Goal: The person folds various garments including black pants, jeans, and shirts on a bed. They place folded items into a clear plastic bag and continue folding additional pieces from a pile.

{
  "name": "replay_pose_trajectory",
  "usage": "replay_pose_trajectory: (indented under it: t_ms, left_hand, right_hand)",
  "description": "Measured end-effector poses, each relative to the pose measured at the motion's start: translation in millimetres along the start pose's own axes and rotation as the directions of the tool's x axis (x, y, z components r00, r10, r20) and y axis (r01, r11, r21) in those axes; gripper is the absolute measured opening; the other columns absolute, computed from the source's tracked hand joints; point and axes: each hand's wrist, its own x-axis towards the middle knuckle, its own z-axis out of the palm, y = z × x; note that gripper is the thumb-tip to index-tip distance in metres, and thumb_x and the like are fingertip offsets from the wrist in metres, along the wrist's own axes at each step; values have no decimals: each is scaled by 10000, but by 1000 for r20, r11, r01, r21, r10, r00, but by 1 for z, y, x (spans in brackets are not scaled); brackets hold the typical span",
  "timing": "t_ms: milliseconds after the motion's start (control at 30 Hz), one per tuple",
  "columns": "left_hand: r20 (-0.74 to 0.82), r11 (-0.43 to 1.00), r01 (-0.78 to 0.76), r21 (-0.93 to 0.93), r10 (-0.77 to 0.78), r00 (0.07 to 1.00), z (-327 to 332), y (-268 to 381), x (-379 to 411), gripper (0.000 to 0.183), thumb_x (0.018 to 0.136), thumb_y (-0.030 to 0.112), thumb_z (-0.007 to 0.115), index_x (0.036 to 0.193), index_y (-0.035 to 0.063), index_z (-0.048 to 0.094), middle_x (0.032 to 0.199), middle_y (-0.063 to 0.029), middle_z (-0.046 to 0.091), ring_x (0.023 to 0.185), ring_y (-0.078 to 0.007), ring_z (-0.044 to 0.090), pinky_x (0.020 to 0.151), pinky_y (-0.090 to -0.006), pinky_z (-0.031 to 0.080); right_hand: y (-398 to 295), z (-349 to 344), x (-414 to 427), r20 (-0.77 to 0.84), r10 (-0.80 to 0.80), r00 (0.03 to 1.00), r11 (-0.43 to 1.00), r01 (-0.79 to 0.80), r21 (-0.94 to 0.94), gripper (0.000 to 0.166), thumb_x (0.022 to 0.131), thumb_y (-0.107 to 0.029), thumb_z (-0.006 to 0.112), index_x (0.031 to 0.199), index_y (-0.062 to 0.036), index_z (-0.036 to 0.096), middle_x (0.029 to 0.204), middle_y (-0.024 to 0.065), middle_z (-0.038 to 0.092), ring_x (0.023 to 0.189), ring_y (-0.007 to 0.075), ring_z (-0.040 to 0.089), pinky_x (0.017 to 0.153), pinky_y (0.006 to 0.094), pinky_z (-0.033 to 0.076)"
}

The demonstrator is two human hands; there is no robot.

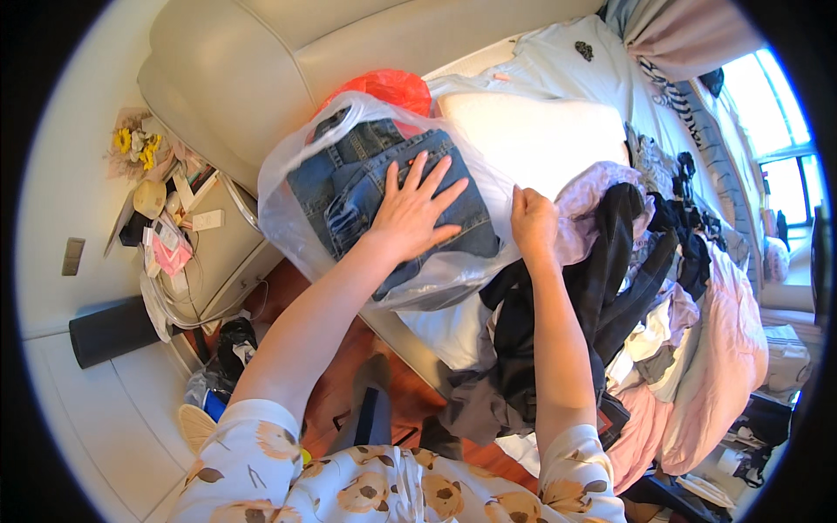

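Folded blue denim clothing [353, 170] lies inside a large translucent plastic bag [278, 196], whose mouth faces me. My left hand [418, 212] presses flat on the top denim piece with its fingers spread. On the right, my right hand [533, 219] is closed on the bag's rim and pulls it out to that side. Behind the bag shows a red plastic bag [386, 88]. A white pillow [529, 131] sits just beyond my right hand, and a lilac garment [579, 202] lies beside that hand.
Heaped clothes, including black trousers [611, 261], cover the bed at right near a pink quilt [726, 366]. A padded headboard [229, 85] rises behind. At left stands a cluttered bedside cabinet [229, 255]; a dark roll [114, 330] lies below it. Bags [206, 392] rest on the floor.
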Motion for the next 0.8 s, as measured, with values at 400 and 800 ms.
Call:
replay_pose_trajectory:
  t_ms: [400, 800]
  left_hand:
    - [119, 955, 65, 290, -104, 987, 62, 8, 36, 629, 840, 584, 482, 1376, 264, 401, 1444, -110, 326, 1361, -345, 212, 1029, -658, 155]
    - [-8, 978, 7, 209, -5, 1000, 20, -13, 22, 500, 857, 395, 586, 1293, 161, 510, 1328, -122, 479, 1254, -325, 399, 1037, -501, 287]
  right_hand:
    - [3, 6, -11, 20, 72, 997, 994, -73, 87, 331, 876, -243, 560, 659, 6, 593, 646, 245, 574, 655, 431, 589, 584, 480, 462]
    - [29, -130, -259, 166, 53, 985, 854, -131, 504, 165, 823, -18, 604, 987, -15, 585, 849, 153, 551, 715, 303, 589, 617, 340, 478]
